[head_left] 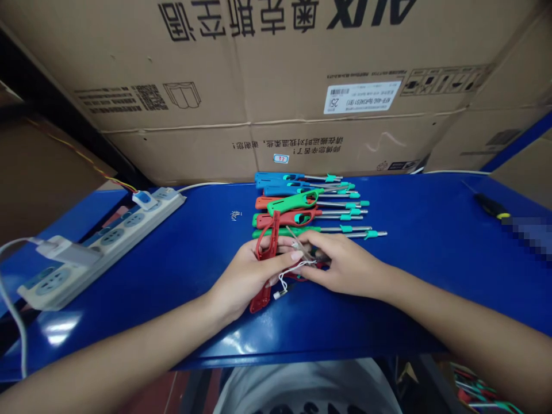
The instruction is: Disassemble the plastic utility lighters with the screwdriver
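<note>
My left hand is closed around a red lighter casing, whose trigger loop points up and away from me. My right hand pinches a wired lighter part, partly hidden by the fingers. My left thumb presses near the same part. A looped white wire hangs from between the hands and ends in a small white piece. More red plastic shows under the fingers. Just beyond lie stacked long-nosed lighters, among them a green lighter, a red lighter and a blue lighter.
Small metal pins lie left of the lighters on the blue table. A white power strip with plugs stands at left. A screwdriver rests at right. A large cardboard sheet stands behind. More lighters sit below, right.
</note>
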A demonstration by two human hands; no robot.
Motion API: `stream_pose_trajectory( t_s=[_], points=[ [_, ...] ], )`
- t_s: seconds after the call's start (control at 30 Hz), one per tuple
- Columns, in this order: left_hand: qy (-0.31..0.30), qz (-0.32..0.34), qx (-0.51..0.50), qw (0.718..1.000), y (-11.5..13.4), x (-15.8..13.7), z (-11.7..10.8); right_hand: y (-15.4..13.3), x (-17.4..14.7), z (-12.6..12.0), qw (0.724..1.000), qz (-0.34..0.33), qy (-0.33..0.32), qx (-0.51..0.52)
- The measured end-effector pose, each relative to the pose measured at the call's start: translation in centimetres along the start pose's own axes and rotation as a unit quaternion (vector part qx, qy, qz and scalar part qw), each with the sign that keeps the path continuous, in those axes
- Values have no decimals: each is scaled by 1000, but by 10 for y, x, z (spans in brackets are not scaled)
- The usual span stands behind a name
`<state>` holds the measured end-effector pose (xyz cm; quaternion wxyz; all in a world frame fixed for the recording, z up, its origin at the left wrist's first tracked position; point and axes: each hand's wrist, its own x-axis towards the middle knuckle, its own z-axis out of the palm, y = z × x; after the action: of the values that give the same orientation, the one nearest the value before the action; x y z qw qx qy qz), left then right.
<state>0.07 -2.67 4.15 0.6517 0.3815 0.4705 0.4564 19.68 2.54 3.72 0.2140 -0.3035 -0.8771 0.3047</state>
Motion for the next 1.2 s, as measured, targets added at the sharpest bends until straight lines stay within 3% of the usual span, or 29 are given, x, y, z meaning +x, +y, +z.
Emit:
stream_pose_trajectory(
  t_s=[0.13, 0.23, 0.3, 0.4, 0.67, 0.83, 0.93, 1.0, 1.07, 1.2],
  points=[
    [-17, 99, 144, 984, 5, 3, -8, 5, -2, -7, 999, -25, -17, -27],
    [-24, 183, 341, 922, 5, 6, -17, 7, -5, -17, 997, -35, -40, -62],
    [-39, 193, 447, 872, 3, 7, -22, 7, -6, -22, 994, -41, -66, -79],
    [-42, 198, 503, 840, -1, 8, -23, 9, -6, -25, 988, -46, -107, -99],
    [-44, 220, 529, 819, 0, 7, -20, 18, -3, -16, 981, -46, -153, -110],
    [-50, 213, 524, 823, 0, 7, -22, 20, -2, -16, 987, -100, -107, -71],
    [-43, 189, 513, 836, 1, 8, -24, 23, -1, -32, 991, -127, -34, -38],
    [-39, 168, 496, 851, 2, 8, -26, 35, -2, -55, 992, -106, 30, -54],
    [-48, 167, 485, 857, 5, 7, -28, 57, -5, -86, 983, -44, 108, -141],
    [-104, 223, 503, 829, 10, 3, -28, 117, -26, -144, 913, 168, 156, -337]
  ],
)
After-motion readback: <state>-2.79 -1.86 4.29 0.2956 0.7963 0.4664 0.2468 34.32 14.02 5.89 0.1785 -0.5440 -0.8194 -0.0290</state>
